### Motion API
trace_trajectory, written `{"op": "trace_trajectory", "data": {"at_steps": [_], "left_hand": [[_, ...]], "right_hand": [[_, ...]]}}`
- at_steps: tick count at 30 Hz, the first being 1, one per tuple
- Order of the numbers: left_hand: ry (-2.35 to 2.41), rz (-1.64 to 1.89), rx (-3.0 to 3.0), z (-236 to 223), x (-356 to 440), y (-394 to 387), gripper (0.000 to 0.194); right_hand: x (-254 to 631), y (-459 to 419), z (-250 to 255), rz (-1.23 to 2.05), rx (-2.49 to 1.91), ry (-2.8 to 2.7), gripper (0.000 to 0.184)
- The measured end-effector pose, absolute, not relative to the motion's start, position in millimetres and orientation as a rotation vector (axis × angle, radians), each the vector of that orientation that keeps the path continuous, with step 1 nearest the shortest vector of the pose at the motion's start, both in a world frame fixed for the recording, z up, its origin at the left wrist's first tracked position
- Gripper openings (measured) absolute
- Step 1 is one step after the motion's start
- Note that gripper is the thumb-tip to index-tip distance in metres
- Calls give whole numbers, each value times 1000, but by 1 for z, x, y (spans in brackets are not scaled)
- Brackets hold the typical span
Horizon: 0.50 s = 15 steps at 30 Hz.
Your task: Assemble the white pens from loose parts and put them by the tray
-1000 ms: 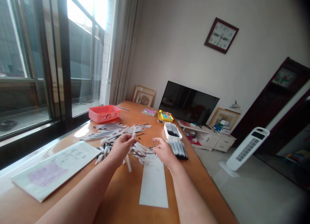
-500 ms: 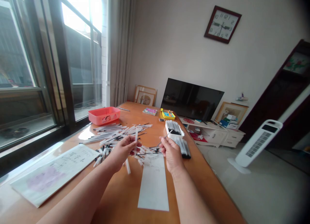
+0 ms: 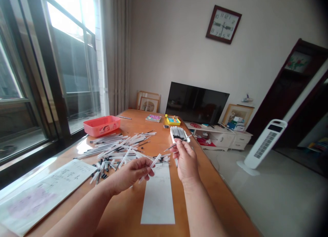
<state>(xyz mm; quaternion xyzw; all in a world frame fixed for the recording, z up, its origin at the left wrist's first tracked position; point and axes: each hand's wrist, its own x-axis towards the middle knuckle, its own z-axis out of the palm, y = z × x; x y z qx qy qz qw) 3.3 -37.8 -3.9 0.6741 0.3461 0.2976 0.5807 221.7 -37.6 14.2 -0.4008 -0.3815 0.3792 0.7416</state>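
Over the table, my left hand [image 3: 134,172] is closed around a clear plastic pen barrel [image 3: 156,159], which slants up to the right. My right hand [image 3: 186,158] pinches a thin pen refill [image 3: 168,148]; its narrow tip points left, and the other end shows beyond my fingers. The two hands are apart. Below and between them lies a long strip of white paper [image 3: 158,203]. Loose pen barrels and refills [image 3: 112,144] are heaped beyond my left hand, with black and white pen caps [image 3: 102,168] at the near side of the heap.
A white container [image 3: 188,139] of pens with black ends stands behind my right hand. Also on the table are a red plastic basket [image 3: 101,126], a writing book [image 3: 48,192], a small colourful booklet [image 3: 153,118] and a yellow box [image 3: 173,120]. The table's right edge [image 3: 225,192] drops to the floor.
My left hand has come nearer and lower, and its barrel has tilted from upright to slanting right. The refill in my right hand has turned, its tip now leftward. The view has swung slightly right.
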Motion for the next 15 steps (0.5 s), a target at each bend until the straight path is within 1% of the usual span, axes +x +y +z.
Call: {"op": "trace_trajectory", "data": {"at_steps": [5, 9, 15], "left_hand": [[794, 678, 1597, -5, 3, -37, 29], [802, 686, 1588, -6, 3, -37, 31], [787, 706, 1581, -7, 4, -36, 33]], "right_hand": [[215, -38, 11, 807, -927, -968, 40], [212, -39, 9, 825, -970, -1027, 45], [212, -38, 4, 837, -995, -1102, 41]]}}
